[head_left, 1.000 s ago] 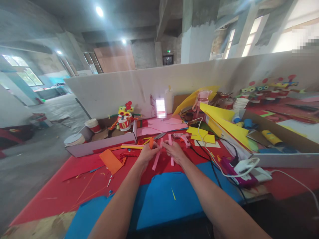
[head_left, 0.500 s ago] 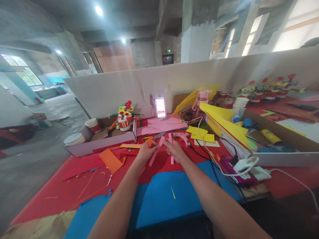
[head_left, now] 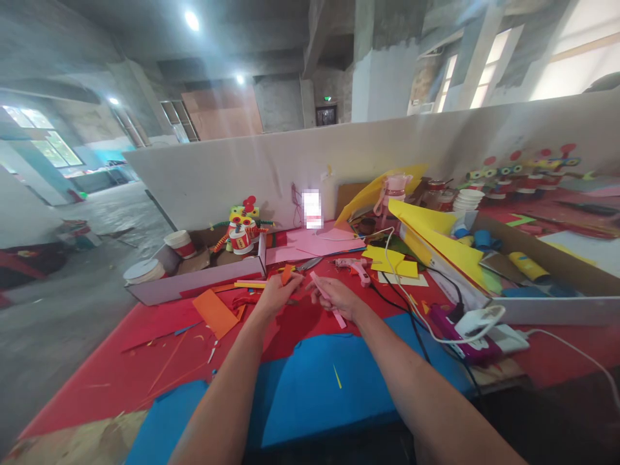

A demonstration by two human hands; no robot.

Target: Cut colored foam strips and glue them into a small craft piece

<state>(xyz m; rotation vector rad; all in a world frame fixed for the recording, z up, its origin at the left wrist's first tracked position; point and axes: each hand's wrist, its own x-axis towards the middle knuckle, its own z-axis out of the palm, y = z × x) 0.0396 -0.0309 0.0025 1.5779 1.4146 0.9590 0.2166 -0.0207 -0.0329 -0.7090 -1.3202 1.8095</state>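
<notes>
My left hand (head_left: pixel 277 294) is closed, with a small orange paper strip (head_left: pixel 287 274) sticking up from its fingers. Just across from it, my right hand (head_left: pixel 340 298) grips a pink paper strip (head_left: pixel 341 319) that slants through the fingers and pokes out at both ends. Whether a second pink strip lies under it I cannot tell. The two hands are close but apart, above red paper. Behind them lie scissors (head_left: pixel 310 263) and a pink glue gun (head_left: pixel 354 267). An orange paper piece (head_left: pixel 216 312) rests left of my left hand.
At the left stands a box (head_left: pixel 203 282) holding paper cups and a cup robot figure (head_left: pixel 243 227). A larger box (head_left: pixel 557 309) of cardboard tubes is at the right, near a purple power strip (head_left: pixel 460 332) with cables. Blue paper (head_left: pixel 329 394) covers the front edge.
The pink strip between the hands has left my left fingers, and pink paper is now slanted in my right hand. My left hand keeps the orange strip.
</notes>
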